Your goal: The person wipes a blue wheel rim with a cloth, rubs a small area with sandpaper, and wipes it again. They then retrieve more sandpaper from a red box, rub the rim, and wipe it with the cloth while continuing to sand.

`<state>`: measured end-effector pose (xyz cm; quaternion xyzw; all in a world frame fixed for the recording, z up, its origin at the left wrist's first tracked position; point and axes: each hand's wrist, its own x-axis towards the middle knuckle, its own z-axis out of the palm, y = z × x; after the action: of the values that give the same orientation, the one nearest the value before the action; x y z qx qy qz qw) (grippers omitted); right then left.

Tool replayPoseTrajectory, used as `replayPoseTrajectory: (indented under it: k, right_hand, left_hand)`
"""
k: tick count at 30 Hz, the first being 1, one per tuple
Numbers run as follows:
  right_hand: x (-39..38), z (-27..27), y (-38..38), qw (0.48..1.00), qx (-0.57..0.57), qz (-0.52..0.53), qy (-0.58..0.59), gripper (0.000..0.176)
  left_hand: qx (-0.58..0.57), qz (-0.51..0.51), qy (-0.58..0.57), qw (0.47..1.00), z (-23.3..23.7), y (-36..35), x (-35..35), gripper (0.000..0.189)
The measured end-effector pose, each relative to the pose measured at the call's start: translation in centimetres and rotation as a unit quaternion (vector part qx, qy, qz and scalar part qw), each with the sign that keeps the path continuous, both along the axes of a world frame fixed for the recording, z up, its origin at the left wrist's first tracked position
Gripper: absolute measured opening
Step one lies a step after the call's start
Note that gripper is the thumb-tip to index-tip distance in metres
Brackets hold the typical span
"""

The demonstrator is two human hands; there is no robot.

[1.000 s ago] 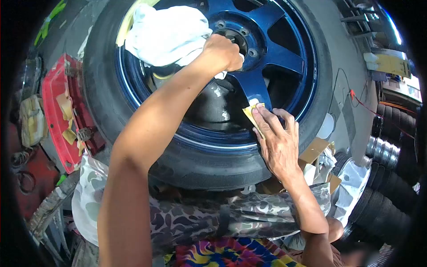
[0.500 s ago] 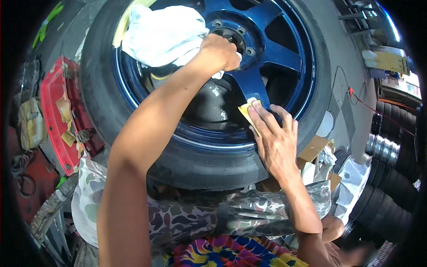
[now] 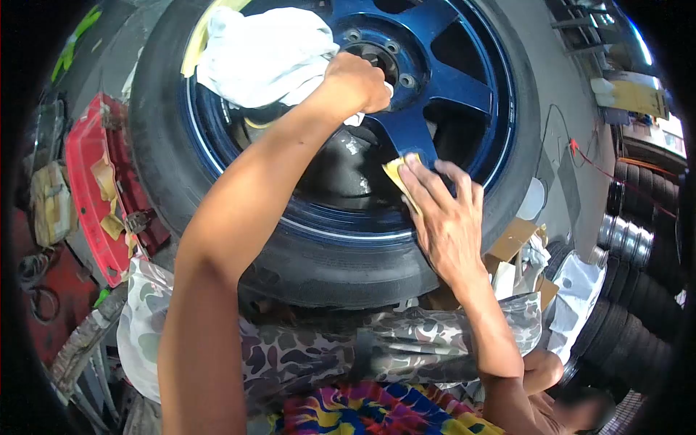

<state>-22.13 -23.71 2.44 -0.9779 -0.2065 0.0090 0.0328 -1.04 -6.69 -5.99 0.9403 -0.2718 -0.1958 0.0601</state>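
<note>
A blue multi-spoke wheel rim [image 3: 457, 94] sits in a black tyre [image 3: 333, 272] right in front of me. My left hand [image 3: 357, 83] is closed in a fist near the hub, gripping white cloth. The bulk of this white cloth [image 3: 264, 58] lies bunched over the rim's upper left, and a small end pokes out below the fist. With its fingers bent over a folded yellow piece of sandpaper [image 3: 395, 171], my right hand [image 3: 449, 225] presses at the outer end of a lower spoke. Part of the sandpaper is hidden under the fingers.
Yellow tape [image 3: 194, 47] runs along the rim's upper left edge. A red panel [image 3: 87, 188] stands at left. At right are a cardboard box [image 3: 511, 239], a white tub [image 3: 533, 199], stacked tyres [image 3: 623, 304] and a red cable [image 3: 616, 174]. Another person's arm [image 3: 542, 370] shows at lower right.
My right hand has slid slightly left and up with the sandpaper along the spoke end. My left hand has stayed nearly in place on the cloth.
</note>
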Motion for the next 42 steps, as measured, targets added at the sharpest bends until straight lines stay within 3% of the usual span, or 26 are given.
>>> replayPoseTrajectory:
  k: [3, 4, 5, 7, 13, 17, 19, 20, 21, 23, 24, 28, 31, 34, 36, 37, 40, 42]
  right_hand:
    - [-0.3, 0.2, -1.1, 1.000, -0.015, 0.007, -0.012, 0.055]
    - [0.2, 0.3, -0.9, 1.000, -0.027, -0.009, -0.012, 0.054]
    - [0.8, -0.1, -0.7, 1.000, -0.014, -0.001, -0.027, 0.053]
    - [0.7, -0.4, 0.2, 1.000, 0.004, 0.019, -0.016, 0.057]
    - [0.1, 0.9, -0.6, 1.000, -0.012, -0.009, -0.007, 0.049]
    - [-0.1, 1.5, -0.9, 0.996, 0.079, 0.040, 0.009, 0.033]
    - [-0.3, 2.4, -2.5, 0.959, 0.263, -0.093, 0.044, 0.024]
    - [-0.1, 3.8, -2.7, 0.932, 0.282, -0.209, 0.086, 0.020]
    - [0.0, 3.7, -3.3, 0.887, 0.355, -0.281, 0.088, 0.018]
    - [0.3, 4.1, -4.7, 0.882, 0.343, -0.314, 0.073, 0.017]
    - [0.4, 3.4, -4.9, 0.884, 0.375, -0.279, 0.014, 0.016]
    - [0.7, 3.4, -5.0, 0.884, 0.369, -0.287, -0.028, 0.017]
    - [1.0, 4.5, -4.2, 0.866, 0.380, -0.326, -0.017, 0.022]
    - [1.4, 4.3, -4.6, 0.886, 0.343, -0.312, -0.015, 0.021]
    - [1.8, 3.3, -5.2, 0.924, 0.324, -0.186, -0.082, 0.022]
    - [1.7, 3.4, -5.2, 0.924, 0.323, -0.187, -0.082, 0.022]
    - [1.2, 3.1, -5.2, 0.898, 0.395, -0.193, 0.013, 0.026]
    - [1.1, 2.9, -4.8, 0.911, 0.367, -0.189, 0.008, 0.025]
  left_hand:
    - [0.005, 0.018, 0.012, 1.000, 0.1, -0.2, -0.1, 0.057]
    - [0.014, 0.044, 0.001, 0.999, 0.1, -0.6, -0.4, 0.044]
    - [0.012, 0.040, 0.001, 0.999, 0.0, -0.7, -0.4, 0.044]
    - [-0.017, 0.023, 0.012, 1.000, -0.3, -0.1, 0.0, 0.056]
    - [-0.047, 0.013, -0.023, 0.999, -0.8, 0.0, -0.4, 0.055]
    - [-0.116, 0.021, 0.065, 0.991, 0.0, 0.9, 0.4, 0.059]
    - [-0.151, -0.014, 0.192, 0.970, 2.6, 1.6, -0.2, 0.072]
    - [-0.141, 0.028, 0.217, 0.966, 2.9, 1.5, -0.9, 0.096]
    - [-0.142, 0.026, 0.217, 0.966, 3.4, 1.2, -1.4, 0.096]
    - [-0.061, -0.013, 0.187, 0.980, 4.3, 0.7, -2.1, 0.120]
    - [-0.071, -0.023, 0.162, 0.984, 3.5, 0.4, -2.3, 0.136]
    - [-0.075, -0.014, 0.141, 0.987, 2.6, -0.3, -2.8, 0.143]
    - [-0.069, -0.017, 0.133, 0.989, 2.7, -0.4, -3.0, 0.143]
    - [-0.061, -0.025, 0.137, 0.988, 3.2, -0.3, -3.1, 0.141]
    - [-0.059, -0.024, 0.150, 0.987, 3.6, -0.2, -2.9, 0.140]
    - [-0.055, -0.023, 0.162, 0.985, 3.7, -0.2, -2.9, 0.139]
    - [-0.048, -0.025, 0.174, 0.983, 3.9, 0.1, -2.5, 0.139]
    - [-0.042, -0.028, 0.180, 0.982, 3.8, 0.3, -2.2, 0.139]
